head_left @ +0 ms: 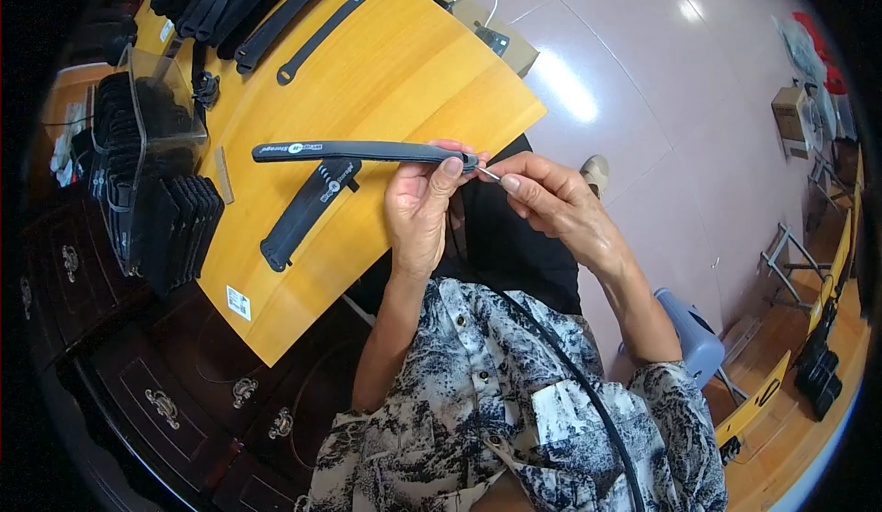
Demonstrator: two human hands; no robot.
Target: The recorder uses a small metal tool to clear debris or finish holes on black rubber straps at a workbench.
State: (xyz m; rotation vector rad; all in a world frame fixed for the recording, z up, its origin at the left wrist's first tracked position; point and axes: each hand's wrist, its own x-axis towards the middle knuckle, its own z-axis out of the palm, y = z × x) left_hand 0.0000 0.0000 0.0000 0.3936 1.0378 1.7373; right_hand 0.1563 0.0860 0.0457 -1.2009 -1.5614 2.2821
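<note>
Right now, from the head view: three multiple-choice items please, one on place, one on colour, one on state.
1. Where does the second long black strap lie?
A. on the yellow wooden board
B. on the pale tiled floor
C. in the clear box

2. What colour is the long flat strap held in the left hand?
A. yellow
B. black
C. white

3. What is the right hand doing?
A. resting open on the board
B. hanging empty
C. pinching a thin metal pin at the strap's end

A: it lies flat on the board. B: the held strap is black. C: the fingertips close on the pin.
</note>
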